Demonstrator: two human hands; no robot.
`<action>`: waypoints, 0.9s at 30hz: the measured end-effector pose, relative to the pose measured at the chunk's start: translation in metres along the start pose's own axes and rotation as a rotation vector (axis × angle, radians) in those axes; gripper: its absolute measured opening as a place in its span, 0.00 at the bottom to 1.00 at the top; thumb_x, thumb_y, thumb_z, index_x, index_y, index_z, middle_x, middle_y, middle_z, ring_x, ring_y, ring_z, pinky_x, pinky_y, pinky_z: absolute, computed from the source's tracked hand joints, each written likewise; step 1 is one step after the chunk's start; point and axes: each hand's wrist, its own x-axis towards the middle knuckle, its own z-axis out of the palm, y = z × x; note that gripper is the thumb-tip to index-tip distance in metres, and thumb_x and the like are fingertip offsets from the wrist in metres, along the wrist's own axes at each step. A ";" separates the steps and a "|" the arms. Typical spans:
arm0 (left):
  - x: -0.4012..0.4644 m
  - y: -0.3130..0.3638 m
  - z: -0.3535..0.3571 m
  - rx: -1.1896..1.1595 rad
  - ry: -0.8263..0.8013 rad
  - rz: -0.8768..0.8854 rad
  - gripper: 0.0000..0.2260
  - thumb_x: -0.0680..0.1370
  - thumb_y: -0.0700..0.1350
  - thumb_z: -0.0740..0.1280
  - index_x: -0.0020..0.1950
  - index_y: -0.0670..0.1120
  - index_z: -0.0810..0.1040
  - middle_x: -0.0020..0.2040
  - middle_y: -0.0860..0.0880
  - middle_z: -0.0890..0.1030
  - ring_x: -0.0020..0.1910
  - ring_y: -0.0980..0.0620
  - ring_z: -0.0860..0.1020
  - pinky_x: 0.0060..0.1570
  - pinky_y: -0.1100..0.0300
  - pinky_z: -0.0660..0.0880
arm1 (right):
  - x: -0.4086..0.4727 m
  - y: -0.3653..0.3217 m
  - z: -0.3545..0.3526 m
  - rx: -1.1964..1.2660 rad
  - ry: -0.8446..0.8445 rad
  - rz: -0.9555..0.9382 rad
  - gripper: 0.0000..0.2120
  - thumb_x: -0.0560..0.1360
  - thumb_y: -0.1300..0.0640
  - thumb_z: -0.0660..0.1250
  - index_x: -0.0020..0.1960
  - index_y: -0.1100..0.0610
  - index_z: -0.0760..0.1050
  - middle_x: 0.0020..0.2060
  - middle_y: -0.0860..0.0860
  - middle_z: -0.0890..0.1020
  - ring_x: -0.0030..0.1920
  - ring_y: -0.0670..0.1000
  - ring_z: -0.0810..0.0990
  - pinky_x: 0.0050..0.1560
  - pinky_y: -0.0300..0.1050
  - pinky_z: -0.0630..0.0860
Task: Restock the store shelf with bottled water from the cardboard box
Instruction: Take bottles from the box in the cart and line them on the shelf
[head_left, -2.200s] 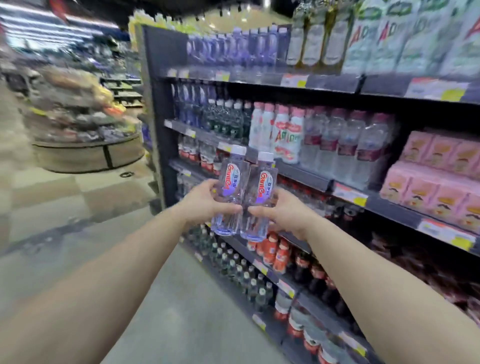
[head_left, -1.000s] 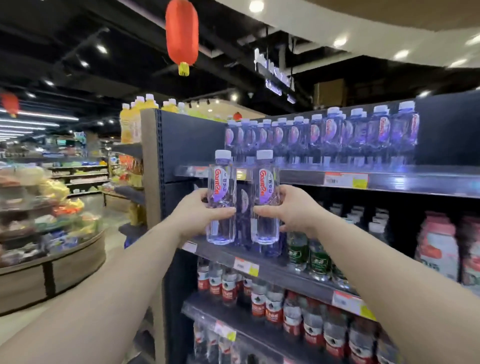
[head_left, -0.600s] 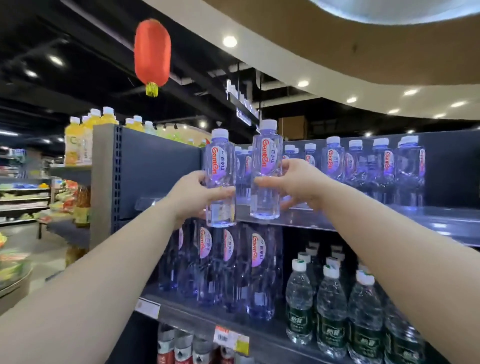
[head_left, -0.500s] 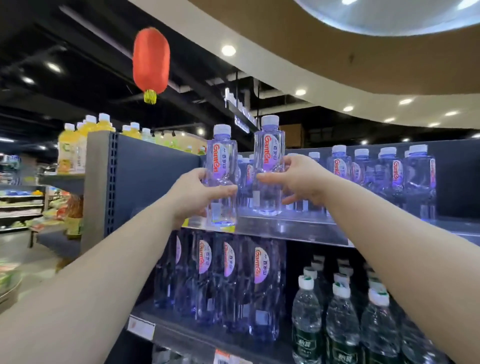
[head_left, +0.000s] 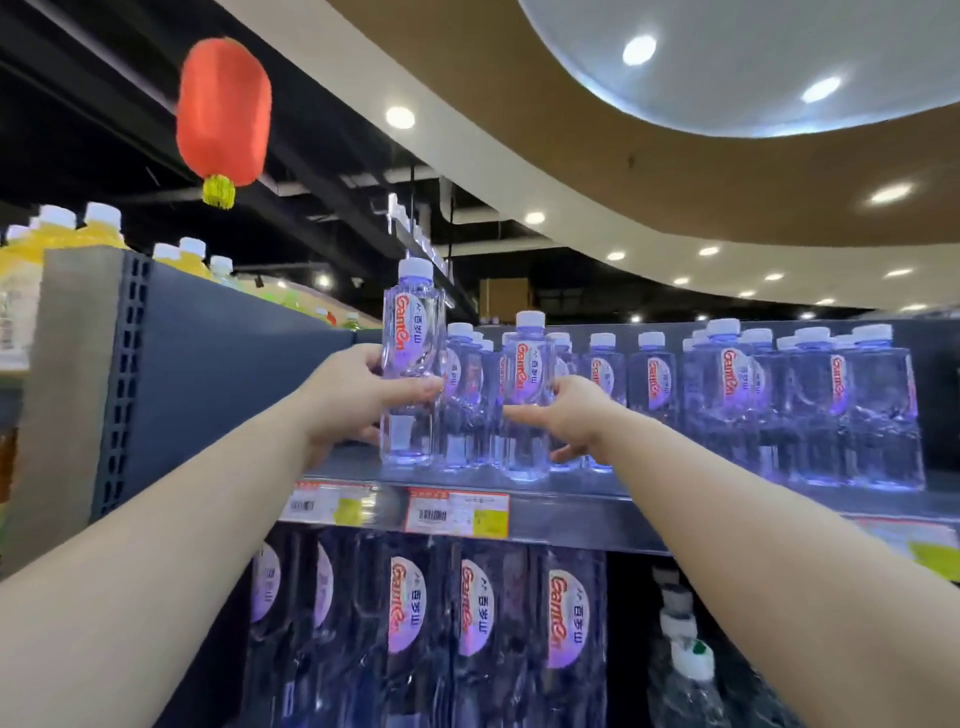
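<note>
Now setting two Ganten water bottles onto the top shelf, labels outward to match the stocked row. Left hand wrapped round the left bottle, held upright near the shelf's front edge. Right hand curled round the right bottle, base seemingly resting on the shelf. No cardboard box in view.

Two bare forearms are shown; left hand and right hand are ungloved, without sleeves or jewellery.
</note>
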 end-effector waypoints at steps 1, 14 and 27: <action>0.005 -0.004 -0.004 -0.018 -0.006 0.003 0.10 0.69 0.52 0.78 0.48 0.54 0.84 0.46 0.51 0.87 0.46 0.52 0.86 0.39 0.54 0.83 | 0.003 -0.001 0.005 -0.004 0.016 0.013 0.42 0.68 0.43 0.76 0.72 0.61 0.62 0.53 0.52 0.73 0.48 0.53 0.77 0.38 0.53 0.84; 0.036 -0.044 -0.011 -0.016 -0.108 0.013 0.26 0.62 0.61 0.78 0.56 0.53 0.81 0.52 0.51 0.86 0.53 0.49 0.84 0.54 0.38 0.79 | 0.009 0.000 0.019 -0.064 -0.026 0.138 0.30 0.73 0.60 0.73 0.69 0.53 0.61 0.47 0.47 0.75 0.45 0.56 0.80 0.32 0.47 0.83; 0.042 -0.052 -0.001 -0.057 -0.106 0.008 0.27 0.61 0.62 0.77 0.57 0.55 0.80 0.51 0.53 0.86 0.53 0.51 0.83 0.50 0.42 0.81 | 0.018 -0.004 0.037 -0.045 0.043 0.164 0.41 0.68 0.55 0.78 0.73 0.53 0.59 0.51 0.52 0.73 0.44 0.52 0.78 0.25 0.43 0.78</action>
